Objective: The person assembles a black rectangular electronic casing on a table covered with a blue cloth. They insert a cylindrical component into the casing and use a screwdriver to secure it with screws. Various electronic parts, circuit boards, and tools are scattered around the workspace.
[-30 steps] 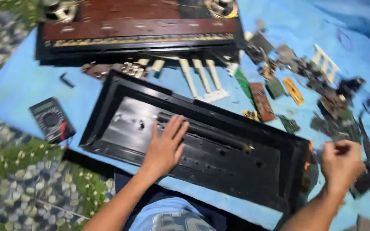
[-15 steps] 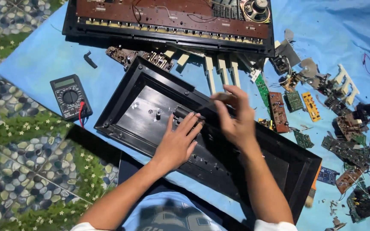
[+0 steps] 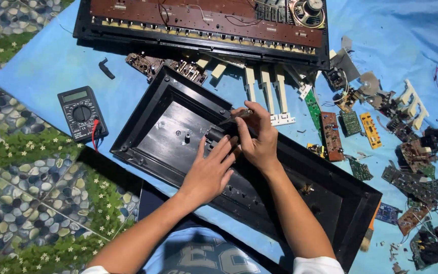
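Observation:
A long black plastic casing (image 3: 168,137) lies open side up on a blue sheet, slanting from upper left to lower right. My left hand (image 3: 209,172) rests flat on its inner floor with the fingers spread and nothing in them. Just beside it, my right hand (image 3: 259,139) pinches a thin screwdriver (image 3: 236,115) over the casing's far wall. The fingertips of the two hands nearly touch. What the tip of the tool meets is hidden by my fingers.
A black multimeter (image 3: 82,112) with a red lead lies left of the casing. A brown circuit board in a black frame (image 3: 204,23) spans the top. White keys (image 3: 267,86) lie below it. Several small circuit boards (image 3: 361,127) and parts are scattered at right.
My right hand came in from the far right of the sheet to the middle of the casing and now holds the screwdriver there. The left hand stayed on the casing, shifting slightly.

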